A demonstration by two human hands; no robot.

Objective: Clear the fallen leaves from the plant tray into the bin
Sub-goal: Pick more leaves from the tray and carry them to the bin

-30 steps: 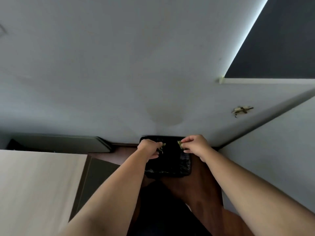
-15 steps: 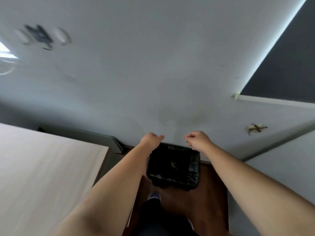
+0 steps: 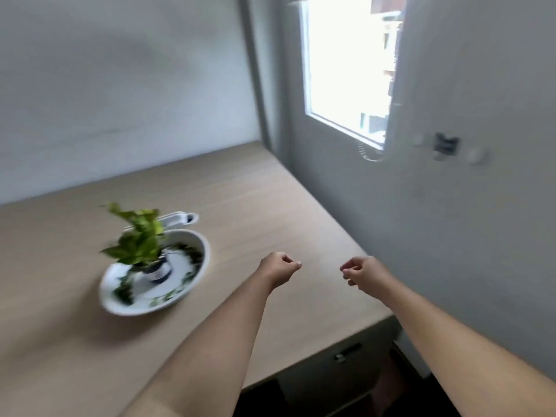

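Both hands, left and right, fingers loosely curled with nothing in them, above the wooden table, beside the leaf-strewn plant tray.

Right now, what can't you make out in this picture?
- Bin: outside the head view.
- Fallen leaves in the white tray: motion blur prevents a count.
- Pot: label blurred.
- Left hand and right hand: curled fingers hide the palms.
- White object behind the plant: partly hidden, blurred.
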